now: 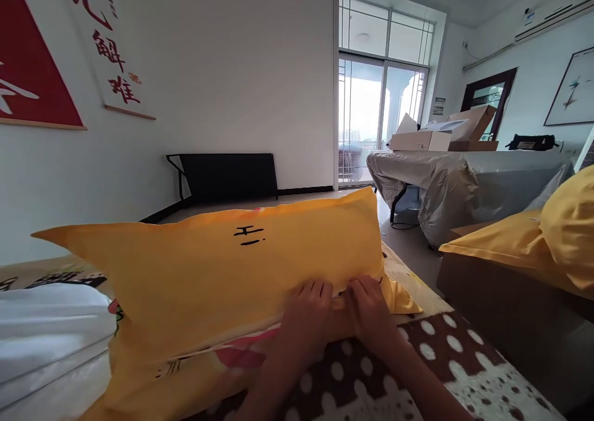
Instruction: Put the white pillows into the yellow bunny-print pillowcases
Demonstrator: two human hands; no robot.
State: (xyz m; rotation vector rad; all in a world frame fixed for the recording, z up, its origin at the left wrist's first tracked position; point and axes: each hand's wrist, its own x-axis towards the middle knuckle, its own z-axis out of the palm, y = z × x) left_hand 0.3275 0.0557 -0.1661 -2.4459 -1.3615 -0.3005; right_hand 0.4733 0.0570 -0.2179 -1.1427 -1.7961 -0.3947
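Note:
A plump yellow pillow in its pillowcase (199, 272), printed with black "Hi" lettering, stands on its long side on the bed. Along its near side runs an open seam, where a pink pattern shows below. My left hand (309, 306) is closed on the seam's edge toward the right end, slightly blurred. Close beside it, my right hand (369, 306) pinches the same edge near the pillow's right corner. A small dark gap shows between the two hands. What lies under the fingers is hidden.
Beneath is a brown-and-cream dotted bedspread (464, 353). White folded fabric (51, 340) lies at left. On the right, another yellow pillow (505, 241) rests on a brown box (501, 316). Behind stand a plastic-covered table (440, 186) with open cartons and a black folded frame (227, 176).

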